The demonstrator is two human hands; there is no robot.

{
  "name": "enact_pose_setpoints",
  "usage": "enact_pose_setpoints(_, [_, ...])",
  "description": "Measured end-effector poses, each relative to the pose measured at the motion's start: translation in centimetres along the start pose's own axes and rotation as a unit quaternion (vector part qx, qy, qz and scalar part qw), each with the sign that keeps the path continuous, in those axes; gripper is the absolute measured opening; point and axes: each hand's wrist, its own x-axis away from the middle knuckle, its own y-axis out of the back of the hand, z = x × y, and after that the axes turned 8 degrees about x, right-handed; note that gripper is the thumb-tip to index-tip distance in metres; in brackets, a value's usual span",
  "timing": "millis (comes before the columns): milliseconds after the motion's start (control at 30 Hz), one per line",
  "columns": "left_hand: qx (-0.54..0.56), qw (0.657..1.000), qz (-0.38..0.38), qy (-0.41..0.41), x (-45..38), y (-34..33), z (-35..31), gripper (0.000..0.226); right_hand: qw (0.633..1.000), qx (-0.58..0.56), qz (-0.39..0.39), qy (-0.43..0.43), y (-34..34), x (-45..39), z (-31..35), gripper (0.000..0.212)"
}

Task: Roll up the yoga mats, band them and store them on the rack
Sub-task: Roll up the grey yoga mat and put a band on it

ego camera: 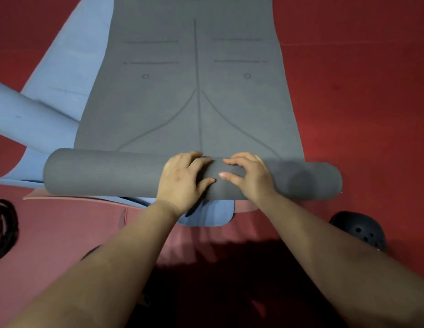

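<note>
Here, a person is kneeling over a grey yoga mat (196, 102) that is lying on a red floor (360, 91), stretching away toward twelve o'clock. Its near end is forming a thick roll (106, 174) across the centre of the view. The left hand (182, 178) and right hand (248, 176) are both curling over the middle of that roll, fingers cupping it, thumbs nearly touching. The mat is looking soft, springy and grippy, likely light; spreading the hands wider would probably be keeping the roll even. A blue mat (64, 74) is lying underneath at ten o'clock, partly rolled, and a pink mat (64, 221) at seven, both possibly catching the roll. A black band (5, 228) is waiting at eight o'clock, a dark perforated object (362, 230) at four.
</note>
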Motion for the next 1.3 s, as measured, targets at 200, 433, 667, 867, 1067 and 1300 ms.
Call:
enact_pose_setpoints(200, [-0.011,0.999,0.047,-0.006,-1.3,-0.1,1.1,0.066,0.997,0.069,0.018,0.043,0.9,-2.0,0.4,0.041])
enact_pose_setpoints(433, [-0.038,0.997,0.062,0.028,-3.5,0.8,0.9,0.071,0.997,0.043,0.008,0.056,0.1,-2.1,-0.6,0.056])
enact_pose_setpoints(667, [-0.018,0.999,0.013,0.033,-4.7,0.3,1.6,0.061,0.996,0.053,0.061,0.031,0.9,-4.5,0.1,0.055])
enact_pose_setpoints(867, [-0.035,0.998,0.013,0.051,-7.3,0.8,2.0,0.057,0.999,0.032,0.009,0.007,-0.6,-6.3,-0.2,0.045])
enact_pose_setpoints(1067, [-0.046,0.998,-0.005,0.038,-8.0,0.0,3.1,0.065,0.991,0.083,0.103,-0.016,0.9,-10.1,0.1,0.052])
enact_pose_setpoints(1300, [-0.049,0.995,0.031,0.078,-11.7,1.2,3.3,0.062,0.99,0.101,0.095,-0.011,0.8,-11.8,-0.5,0.059])
